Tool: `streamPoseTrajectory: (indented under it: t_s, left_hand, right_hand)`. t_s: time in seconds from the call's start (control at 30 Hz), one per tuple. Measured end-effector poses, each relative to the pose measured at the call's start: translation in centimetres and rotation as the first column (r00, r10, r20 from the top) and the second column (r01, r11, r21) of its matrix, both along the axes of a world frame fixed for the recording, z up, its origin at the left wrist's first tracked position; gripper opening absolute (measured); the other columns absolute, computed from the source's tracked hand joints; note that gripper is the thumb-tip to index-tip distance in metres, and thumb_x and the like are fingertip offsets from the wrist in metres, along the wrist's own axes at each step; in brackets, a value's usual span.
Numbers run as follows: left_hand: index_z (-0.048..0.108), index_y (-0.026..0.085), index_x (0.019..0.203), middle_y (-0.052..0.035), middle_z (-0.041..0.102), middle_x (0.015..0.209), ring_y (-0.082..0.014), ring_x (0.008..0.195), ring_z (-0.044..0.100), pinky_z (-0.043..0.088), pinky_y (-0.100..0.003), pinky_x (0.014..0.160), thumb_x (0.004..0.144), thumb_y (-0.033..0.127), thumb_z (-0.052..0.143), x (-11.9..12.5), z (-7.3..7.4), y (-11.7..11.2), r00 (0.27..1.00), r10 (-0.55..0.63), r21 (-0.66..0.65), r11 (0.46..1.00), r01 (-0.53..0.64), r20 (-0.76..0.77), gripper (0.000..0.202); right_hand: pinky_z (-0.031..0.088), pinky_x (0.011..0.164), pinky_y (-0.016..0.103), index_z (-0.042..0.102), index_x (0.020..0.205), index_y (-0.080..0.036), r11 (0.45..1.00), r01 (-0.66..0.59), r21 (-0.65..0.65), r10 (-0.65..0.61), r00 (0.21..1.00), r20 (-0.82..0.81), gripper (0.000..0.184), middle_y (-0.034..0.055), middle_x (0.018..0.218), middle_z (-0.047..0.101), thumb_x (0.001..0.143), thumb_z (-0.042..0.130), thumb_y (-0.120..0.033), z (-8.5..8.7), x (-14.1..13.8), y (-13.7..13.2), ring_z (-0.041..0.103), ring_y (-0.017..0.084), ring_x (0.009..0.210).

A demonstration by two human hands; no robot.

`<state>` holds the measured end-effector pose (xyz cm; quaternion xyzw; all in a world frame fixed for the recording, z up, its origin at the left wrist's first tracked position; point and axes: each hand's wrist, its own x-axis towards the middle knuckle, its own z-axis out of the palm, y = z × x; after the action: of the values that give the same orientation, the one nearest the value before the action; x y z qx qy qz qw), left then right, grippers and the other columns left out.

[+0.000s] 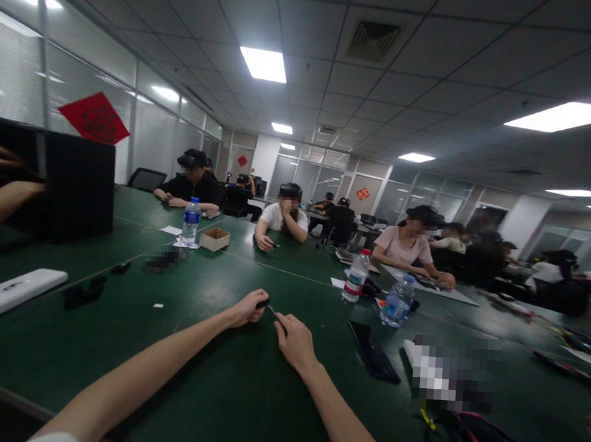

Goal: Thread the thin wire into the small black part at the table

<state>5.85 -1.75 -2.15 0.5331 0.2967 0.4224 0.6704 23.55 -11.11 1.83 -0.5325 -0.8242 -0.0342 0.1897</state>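
Just above the green table, my left hand [248,309] is closed around a small black object [263,304], whose exact kind I cannot make out. A thin, pale, rod-like piece [271,309] points from it towards my right hand [294,339]. My right thumb and fingers pinch the near end of that thin piece. Both hands are close together but apart from each other, with the forearms stretched out over the tabletop. A small white scrap [158,305] lies to the left of my left hand.
Ahead stand water bottles [190,222] and a small cardboard box [215,240]. To the right are more bottles [356,275], a dark phone [373,351] and cables [467,431]. A white device [18,295] and black case [80,188] are left. Several people sit around the green table [205,389].
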Motion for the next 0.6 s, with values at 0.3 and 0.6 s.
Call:
streamPoseTrajectory:
  t_s: [0.3,0.6]
  left_hand:
    - [0.037,0.024,0.079,0.0109,0.028,0.044,-0.0054,0.034,0.018,0.008,-0.017,0.037,0.082,0.043,0.050,-0.20,0.35,-0.25,0.998,-0.060,0.004,0.998,0.060,0.016,0.024]
    - [0.036,0.023,0.079,0.0109,0.027,0.044,-0.0054,0.034,0.018,0.009,-0.017,0.037,0.082,0.044,0.050,-0.18,0.14,-0.18,0.999,-0.036,-0.013,0.999,0.036,0.040,0.025]
  right_hand:
    - [0.043,0.070,0.021,0.057,0.121,-0.029,0.998,-0.024,0.051,0.025,1.000,-0.003,0.035,0.0033,0.101,0.063,0.096,0.032,-0.036,-0.64,0.45,0.33,0.060,0.014,0.086]
    - [0.044,0.068,0.022,0.054,0.124,-0.030,1.000,0.005,0.023,-0.005,1.000,-0.014,0.038,0.0040,0.103,0.062,0.097,0.030,-0.039,-0.41,0.29,0.06,0.060,0.015,0.085]
